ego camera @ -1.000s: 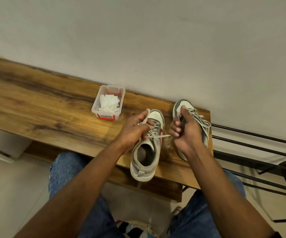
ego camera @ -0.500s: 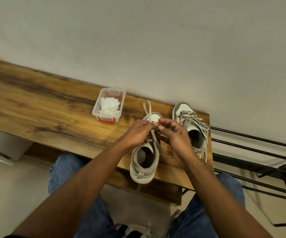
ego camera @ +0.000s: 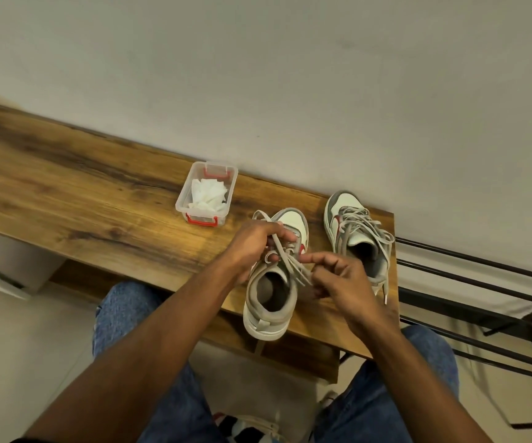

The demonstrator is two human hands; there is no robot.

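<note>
A grey and white sneaker (ego camera: 269, 302) stands on the wooden bench (ego camera: 98, 212), heel toward me. My left hand (ego camera: 251, 243) pinches a loop of its grey lace (ego camera: 285, 257) over the tongue. My right hand (ego camera: 338, 276) pinches the other lace end just right of the shoe's opening, index finger pointing left toward the loop. The second sneaker (ego camera: 357, 238) stands to the right near the bench's end, its laces loose and hanging over the side.
A clear plastic box (ego camera: 207, 193) with red clips holds white tissues, left of the shoes against the wall. A black metal rack (ego camera: 482, 302) stands right of the bench. My knees in blue jeans are below the bench edge.
My right hand left the right sneaker and came over to the left one. Both hands now work its lace; a loop has formed in my left hand.
</note>
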